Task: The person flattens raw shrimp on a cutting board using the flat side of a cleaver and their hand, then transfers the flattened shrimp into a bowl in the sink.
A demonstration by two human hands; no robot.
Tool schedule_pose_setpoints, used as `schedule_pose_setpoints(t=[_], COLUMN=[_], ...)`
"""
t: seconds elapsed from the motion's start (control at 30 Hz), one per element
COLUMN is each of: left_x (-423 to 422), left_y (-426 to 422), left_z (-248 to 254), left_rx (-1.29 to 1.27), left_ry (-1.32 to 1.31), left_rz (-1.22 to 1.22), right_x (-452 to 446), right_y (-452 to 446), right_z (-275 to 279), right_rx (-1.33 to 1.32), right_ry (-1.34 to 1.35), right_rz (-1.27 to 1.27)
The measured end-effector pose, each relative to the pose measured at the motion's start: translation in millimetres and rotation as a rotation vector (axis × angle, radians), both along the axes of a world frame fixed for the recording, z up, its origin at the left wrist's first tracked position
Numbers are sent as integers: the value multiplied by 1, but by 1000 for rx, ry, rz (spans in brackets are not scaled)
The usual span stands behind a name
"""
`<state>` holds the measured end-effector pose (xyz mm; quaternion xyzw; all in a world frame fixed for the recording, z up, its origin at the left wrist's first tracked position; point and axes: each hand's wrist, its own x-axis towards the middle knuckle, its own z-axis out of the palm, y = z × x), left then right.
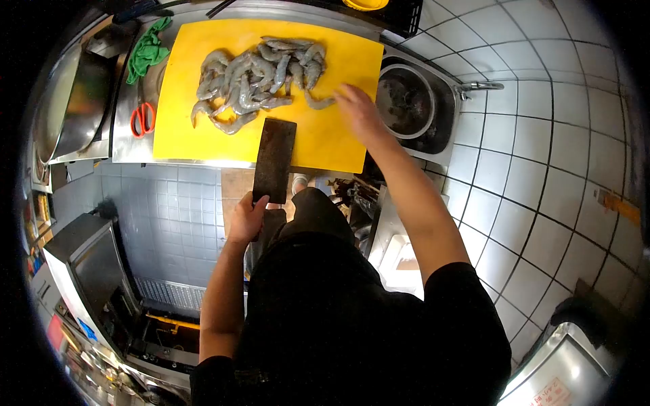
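My left hand point(247, 218) is wrapped round the handle of a dark, broad-bladed cleaver point(275, 159). The cleaver's blade points away from me, and its far end lies over the near edge of a yellow cutting board point(203, 145). On the board is a heap of raw grey shrimp point(254, 78), unpeeled. A single shrimp point(319, 103) lies at the heap's right side, its end between the fingers of my right hand point(357, 111). Those fingers are bent and closed together, partly blurred.
Right of the board, a sink point(443, 139) holds a round metal bowl point(405, 101) under a faucet point(482, 86). Red-handled scissors point(143, 120) and a green cloth point(147, 51) lie on the left. A large metal pot point(71, 101) stands farther left. White tiles point(535, 149) cover the right wall.
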<state>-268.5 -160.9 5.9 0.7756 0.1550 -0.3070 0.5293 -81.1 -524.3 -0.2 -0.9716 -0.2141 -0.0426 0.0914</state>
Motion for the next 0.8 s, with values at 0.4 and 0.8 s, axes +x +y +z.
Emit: schedule_pose_setpoints(t=[0.4,0.8], left_x=[-1,5], left_y=[-1,-14], left_z=[0,18], left_rx=[85,-6], left_ry=[-77,-49], left_rz=[-54,-50], right_x=[-42,-79], right_y=[74,89], right_z=[15,31], right_rx=[66,-16], right_ry=[444,292], right_rz=[-115,-223])
